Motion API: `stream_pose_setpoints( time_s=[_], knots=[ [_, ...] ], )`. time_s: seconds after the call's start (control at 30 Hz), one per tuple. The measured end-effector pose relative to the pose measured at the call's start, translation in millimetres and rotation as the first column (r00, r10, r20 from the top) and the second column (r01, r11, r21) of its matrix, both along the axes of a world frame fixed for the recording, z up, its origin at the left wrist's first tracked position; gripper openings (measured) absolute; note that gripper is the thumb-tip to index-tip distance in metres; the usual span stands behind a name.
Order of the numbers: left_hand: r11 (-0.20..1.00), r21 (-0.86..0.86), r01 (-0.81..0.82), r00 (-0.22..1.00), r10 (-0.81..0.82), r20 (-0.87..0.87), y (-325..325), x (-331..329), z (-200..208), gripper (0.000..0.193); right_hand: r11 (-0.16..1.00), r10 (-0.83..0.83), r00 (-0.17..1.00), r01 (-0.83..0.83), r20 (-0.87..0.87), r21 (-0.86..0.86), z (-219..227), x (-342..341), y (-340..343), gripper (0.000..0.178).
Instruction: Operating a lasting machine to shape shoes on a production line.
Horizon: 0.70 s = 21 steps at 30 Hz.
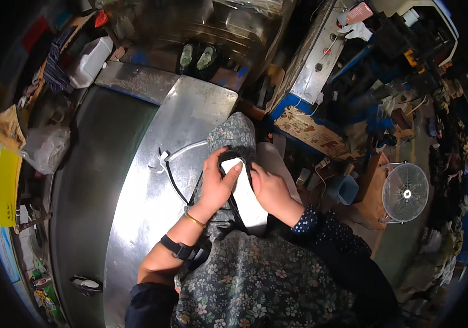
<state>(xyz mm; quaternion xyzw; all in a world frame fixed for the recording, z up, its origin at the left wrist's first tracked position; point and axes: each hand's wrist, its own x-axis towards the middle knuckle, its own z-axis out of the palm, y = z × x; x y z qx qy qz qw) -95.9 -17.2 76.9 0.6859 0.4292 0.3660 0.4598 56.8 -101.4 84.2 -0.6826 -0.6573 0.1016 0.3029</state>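
Observation:
Over my lap, both hands grip a dark shoe upper (239,154) with a long white sole-shaped piece (251,210) lying along it. My left hand (216,177) is closed around its left edge, the thumb pressed on the white piece near the narrow far end. On the other side my right hand (269,188) pinches the dark edge with bent fingers. A floral apron (256,279) covers my lap, and floral cloth (231,131) lies beyond my hands. What lies under the shoe upper is hidden.
A shiny metal table (152,164) stands at my left, with a dark conveyor belt (102,164) beyond it carrying a dark shoe piece (86,283). Two greenish shoe-shaped forms (196,56) stand at the back. A round fan (405,193) and a blue-grey bin (343,189) are at right.

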Motion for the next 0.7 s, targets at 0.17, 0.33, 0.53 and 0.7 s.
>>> stream_pose_setpoints(
  time_s=[0.17, 0.33, 0.53, 0.7],
  knots=[
    [1.000, 0.017, -0.007, 0.993, 0.009, -0.120, 4, 12, 3, 0.057, 0.986, -0.118, 0.893, 0.053, 0.434, 0.160, 11, -6, 9, 0.027],
    [0.987, -0.007, 0.163, 0.956, -0.159, -0.246, 12, 4, 9, 0.057, 0.993, 0.049, 0.844, -0.097, -0.535, -0.063, -27, 8, -27, 0.054],
    [0.806, -0.589, 0.068, 0.898, 0.207, 0.387, -6, -6, 10, 0.057, 0.957, -0.131, 0.513, -0.158, -0.848, -0.244, -10, -9, -1, 0.063],
    [0.993, 0.078, -0.094, 0.607, 0.119, -0.786, -18, -12, 67, 0.037, 0.885, -0.186, 0.828, -0.094, -0.530, -0.457, 40, -39, 4, 0.063]
  ],
)
